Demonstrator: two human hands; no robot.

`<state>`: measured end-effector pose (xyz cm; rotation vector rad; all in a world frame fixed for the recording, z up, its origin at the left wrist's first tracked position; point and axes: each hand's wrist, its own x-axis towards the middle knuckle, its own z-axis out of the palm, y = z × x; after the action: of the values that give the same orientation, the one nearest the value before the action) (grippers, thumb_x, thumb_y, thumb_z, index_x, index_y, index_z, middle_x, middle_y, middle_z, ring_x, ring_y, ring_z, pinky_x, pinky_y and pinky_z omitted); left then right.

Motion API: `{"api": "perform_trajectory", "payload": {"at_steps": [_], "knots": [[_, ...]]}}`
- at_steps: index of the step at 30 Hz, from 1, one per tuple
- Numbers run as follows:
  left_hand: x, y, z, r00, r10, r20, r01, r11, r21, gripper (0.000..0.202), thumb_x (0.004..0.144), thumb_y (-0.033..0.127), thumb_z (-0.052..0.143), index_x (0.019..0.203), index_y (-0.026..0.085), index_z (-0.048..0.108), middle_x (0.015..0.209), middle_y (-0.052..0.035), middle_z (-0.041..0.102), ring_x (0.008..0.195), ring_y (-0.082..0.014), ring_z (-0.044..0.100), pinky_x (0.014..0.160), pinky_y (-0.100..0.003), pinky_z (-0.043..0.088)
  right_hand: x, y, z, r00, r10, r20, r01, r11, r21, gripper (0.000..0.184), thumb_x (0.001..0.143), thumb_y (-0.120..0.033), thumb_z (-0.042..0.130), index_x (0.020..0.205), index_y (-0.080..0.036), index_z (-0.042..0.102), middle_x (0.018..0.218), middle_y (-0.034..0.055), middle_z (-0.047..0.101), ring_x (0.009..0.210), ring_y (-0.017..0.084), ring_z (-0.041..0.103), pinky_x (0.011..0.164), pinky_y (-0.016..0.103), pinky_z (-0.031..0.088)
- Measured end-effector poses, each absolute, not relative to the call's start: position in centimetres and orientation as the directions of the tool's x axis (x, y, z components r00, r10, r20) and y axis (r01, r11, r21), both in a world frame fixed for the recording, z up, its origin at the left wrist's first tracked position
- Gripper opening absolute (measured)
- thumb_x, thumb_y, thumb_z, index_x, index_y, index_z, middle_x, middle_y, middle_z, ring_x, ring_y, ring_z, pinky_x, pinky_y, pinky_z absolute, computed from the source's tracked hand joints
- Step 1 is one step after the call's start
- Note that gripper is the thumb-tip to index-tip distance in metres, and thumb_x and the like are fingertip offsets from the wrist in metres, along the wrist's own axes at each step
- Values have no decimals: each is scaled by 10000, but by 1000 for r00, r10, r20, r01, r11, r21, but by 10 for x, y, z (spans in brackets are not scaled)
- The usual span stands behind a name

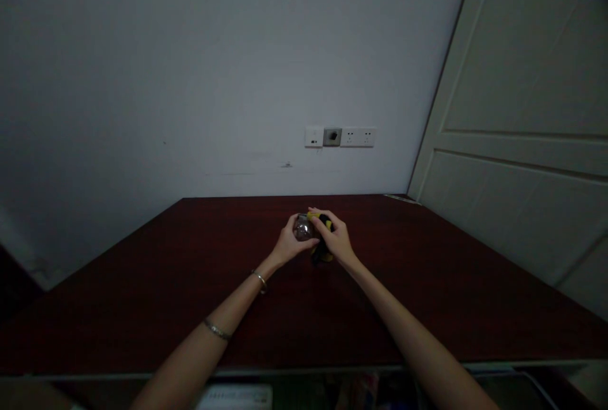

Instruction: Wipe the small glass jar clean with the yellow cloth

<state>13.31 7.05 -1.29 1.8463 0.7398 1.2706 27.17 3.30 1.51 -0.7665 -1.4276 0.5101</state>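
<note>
My left hand (pixel 289 242) curls around a round, shiny, glassy thing (pixel 303 228), brownish-grey with a bright glint; its exact kind I cannot make out. My right hand (pixel 338 239) grips a yellow-and-black thing (pixel 326 220) right beside it, and the fingers cover much of that. Whether the two things are joined or merely touching does not show. Black and yellow parts also hang below, between the hands. Both hands are close together above the middle of the dark red tabletop (pixel 266 315).
Behind the table stands a pale wall with a row of sockets (pixel 358 137). A white panelled door (pixel 517 163) is on the right. Under the table's front edge (pixel 304 370), a white box-like item (pixel 235 396) and other dim things sit on a shelf.
</note>
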Motion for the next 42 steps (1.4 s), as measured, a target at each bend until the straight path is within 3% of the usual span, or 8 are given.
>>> {"api": "perform_trajectory", "payload": {"at_steps": [8,17,24,28,35,42], "knots": [[137,56,-5,359,764,536,129,-609,782,744,539,319,784,1165,180,406,1095,-89,574,1020,-237,553,911,-368,430,278,38,21,172,786,594,104,586,-804,305,771,-419,562,954,-195,660,1043,59,672,978,213,607,897,368,452],[135,72,-16,260,817,514,32,-540,841,680,605,296,737,1177,161,394,1125,-100,568,1011,-217,567,902,-354,438,267,23,18,16,691,722,202,705,-679,224,795,-350,551,961,-243,656,1143,47,629,1083,227,564,977,406,394],[137,66,-14,335,773,539,29,-580,814,710,575,314,762,1168,157,404,1110,-103,573,1022,-226,560,911,-354,432,272,33,17,137,721,679,190,654,-733,243,800,-374,539,955,-224,649,1077,51,660,1011,207,599,925,374,438],[136,65,-11,312,781,541,80,-589,804,727,549,316,773,1160,162,412,1104,-98,572,1025,-235,554,916,-367,427,273,33,17,151,712,686,216,653,-725,251,798,-386,538,959,-229,648,1075,45,662,1008,206,600,931,378,434],[133,68,-12,282,793,541,153,-593,790,709,573,313,750,1173,178,398,1095,-90,585,1000,-227,568,898,-370,437,273,25,18,0,632,775,283,743,-607,222,798,-333,552,973,-254,663,1096,36,650,1114,227,542,1004,412,373],[132,65,-9,313,767,560,154,-623,767,745,554,338,765,1183,175,401,1102,-94,584,1006,-231,566,888,-357,439,273,29,20,97,691,717,257,678,-689,219,809,-350,538,968,-252,652,1052,34,669,999,216,606,919,389,448]]}}
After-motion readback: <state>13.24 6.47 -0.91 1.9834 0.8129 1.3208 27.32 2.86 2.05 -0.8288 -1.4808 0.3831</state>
